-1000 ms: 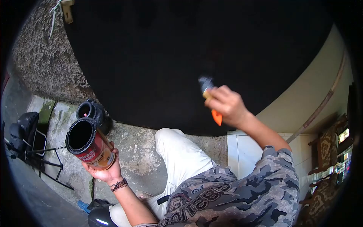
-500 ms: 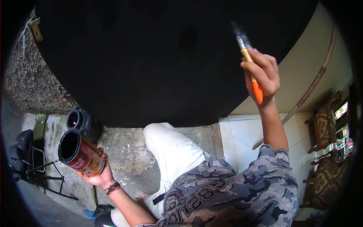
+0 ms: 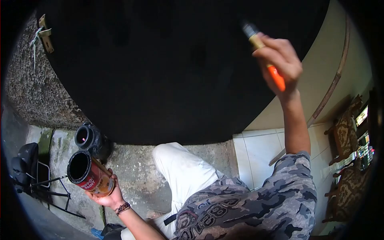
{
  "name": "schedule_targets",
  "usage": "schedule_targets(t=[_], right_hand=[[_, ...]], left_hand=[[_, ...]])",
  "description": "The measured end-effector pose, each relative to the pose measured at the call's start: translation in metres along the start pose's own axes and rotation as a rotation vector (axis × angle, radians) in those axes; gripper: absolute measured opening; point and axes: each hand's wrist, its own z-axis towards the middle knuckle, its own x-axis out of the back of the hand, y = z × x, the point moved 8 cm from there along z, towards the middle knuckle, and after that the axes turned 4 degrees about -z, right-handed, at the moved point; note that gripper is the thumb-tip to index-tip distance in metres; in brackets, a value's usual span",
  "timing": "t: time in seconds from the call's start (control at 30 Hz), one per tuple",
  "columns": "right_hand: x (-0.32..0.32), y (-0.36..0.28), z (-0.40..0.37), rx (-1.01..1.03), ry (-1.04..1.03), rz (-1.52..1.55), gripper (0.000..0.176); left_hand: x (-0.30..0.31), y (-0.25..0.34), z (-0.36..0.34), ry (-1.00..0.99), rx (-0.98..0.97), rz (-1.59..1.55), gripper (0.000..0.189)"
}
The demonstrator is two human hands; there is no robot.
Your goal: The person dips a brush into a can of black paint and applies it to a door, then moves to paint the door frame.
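A red paint can [image 3: 96,180], open at the top and dark inside, tilts slightly in my left hand [image 3: 109,197], whose fingers wrap round its lower part. My right hand [image 3: 282,62] is closed on a paintbrush [image 3: 275,77] with an orange and pale handle. The brush's dark bristles point up and left against a large black panel [image 3: 168,76]; whether they touch it I cannot tell. A black container [image 3: 93,140] with an open mouth stands just behind the paint can.
A rough wall [image 3: 28,90] is at the left, near a latch [image 3: 46,38] tied with string. A black stand [image 3: 60,192] is at the lower left. A wooden pole [image 3: 334,82] leans at the right, by carved chairs [image 3: 343,136]. White tiles [image 3: 260,148] meet worn concrete.
My right hand and the brush have moved up and slightly right in view. The paint can, my left hand and the floor objects appear slightly lower and farther right.
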Motion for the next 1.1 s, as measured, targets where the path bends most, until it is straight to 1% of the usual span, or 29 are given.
schedule_targets(t=[0.03, 0.1, 0.13, 0.17, 0.2, 0.23, 0.3, 0.37, 0.4, 0.43, 0.47, 0.5, 0.53, 0.57, 0.63, 0.67, 0.7, 0.73, 0.77, 0.83, 0.9, 0.97, 1.07, 1.1], right_hand=[[0.012, 0.002, 0.011, 0.057, 0.095, -0.179, 0.023], [0.007, 0.006, 0.012, 0.022, 0.086, -0.163, 0.022], [-0.015, -0.001, -0.006, 0.022, -0.040, -0.115, 0.019], [-0.037, -0.024, -0.025, 0.018, -0.257, -0.105, 0.018], [-0.056, -0.046, -0.061, 0.048, -0.405, -0.039, 0.017], [-0.064, -0.071, -0.084, 0.026, -0.556, 0.193, 0.018], [-0.082, -0.092, -0.121, -0.122, -0.788, 0.573, 0.017], [-0.067, -0.069, -0.076, -0.173, -0.657, 0.470, 0.021], [-0.060, -0.047, -0.050, -0.128, -0.517, 0.411, 0.024], [-0.051, -0.024, -0.018, -0.151, -0.455, 0.427, 0.024], [-0.035, -0.003, 0.015, -0.112, -0.357, 0.308, 0.021], [-0.014, 0.016, 0.040, -0.128, -0.199, 0.265, 0.020], [0.011, 0.020, 0.062, -0.029, -0.027, 0.086, 0.021], [0.031, 0.020, 0.072, -0.071, 0.123, 0.013, 0.023], [0.039, 0.012, 0.083, -0.061, 0.163, 0.084, 0.023], [0.031, -0.002, 0.085, -0.036, 0.110, 0.066, 0.023], [0.019, -0.018, 0.086, 0.000, 0.064, 0.052, 0.023], [0.009, -0.021, 0.079, -0.001, 0.048, 0.100, 0.022], [0.000, -0.026, 0.074, -0.045, 0.038, 0.165, 0.021], [-0.027, -0.043, 0.055, -0.168, -0.057, 0.462, 0.022], [-0.063, -0.082, 0.027, -0.224, -0.289, 0.746, 0.024], [-0.088, -0.134, -0.004, -0.140, -0.423, 0.780, 0.028], [-0.123, -0.201, -0.057, -0.094, -0.535, 0.881, 0.025], [-0.135, -0.219, -0.073, -0.082, -0.568, 0.894, 0.024]], left_hand=[[-0.005, -0.003, -0.003, -0.004, -0.003, -0.014, 0.081], [-0.002, -0.001, -0.005, 0.099, -0.050, 0.035, 0.083], [-0.003, -0.001, -0.006, 0.110, -0.049, 0.060, 0.080], [-0.004, -0.001, -0.005, 0.100, -0.051, 0.052, 0.080], [-0.003, -0.003, -0.005, 0.116, -0.046, 0.040, 0.080], [-0.001, -0.005, -0.005, 0.133, -0.044, 0.024, 0.079], [0.006, -0.004, -0.006, 0.142, -0.043, 0.006, 0.079], [0.006, -0.005, -0.002, 0.097, 0.000, 0.002, 0.078], [0.007, -0.005, -0.001, 0.060, 0.002, -0.004, 0.077], [0.007, -0.004, -0.002, 0.058, -0.001, -0.001, 0.077], [0.005, -0.005, -0.002, 0.023, 0.012, -0.018, 0.077], [0.002, -0.008, -0.001, -0.012, 0.023, -0.038, 0.077], [0.003, -0.006, -0.001, 0.019, -0.002, -0.021, 0.077], [0.003, -0.005, -0.001, 0.022, -0.009, -0.032, 0.077], [-0.006, -0.008, -0.002, 0.009, 0.014, -0.058, 0.078], [-0.011, -0.010, -0.004, 0.074, 0.006, -0.057, 0.080], [-0.015, -0.010, -0.005, 0.074, -0.007, -0.078, 0.080], [-0.020, -0.009, -0.004, 0.040, -0.016, -0.069, 0.080], [-0.022, -0.006, -0.004, 0.011, -0.028, -0.058, 0.080], [-0.017, -0.003, 0.005, -0.103, 0.005, -0.064, 0.080], [-0.006, -0.001, 0.005, -0.053, 0.018, -0.090, 0.081], [-0.012, -0.001, 0.003, -0.088, -0.007, -0.138, 0.081], [-0.021, -0.003, 0.003, -0.183, 0.015, -0.156, 0.080], [-0.021, -0.004, 0.005, -0.163, 0.008, -0.151, 0.080]])
